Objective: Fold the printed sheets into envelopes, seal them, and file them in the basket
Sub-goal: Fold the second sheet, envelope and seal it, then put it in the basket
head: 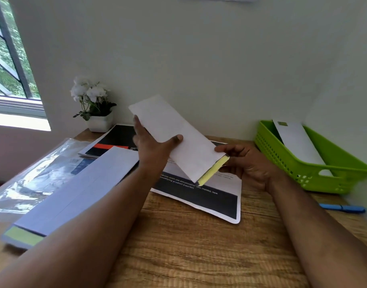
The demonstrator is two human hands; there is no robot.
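Observation:
I hold a white envelope (174, 134) up over the desk, tilted, with a yellow strip at its lower right end. My left hand (151, 146) grips its long edge, thumb on the front and fingers behind. My right hand (247, 161) pinches the lower right end by the yellow strip. Under it lies a printed sheet (209, 196) with a black band. A stack of white envelopes (78, 192) with a yellow-green strip lies at the left. The green basket (328, 169) at the right holds one envelope (297, 142).
A clear plastic wrapper (28, 177) lies at the far left. A black and red printed sheet (114, 140) sits behind the stack, near a white flower pot (95, 109). A blue pen (342, 207) lies on the wooden desk (188, 246) beside the basket.

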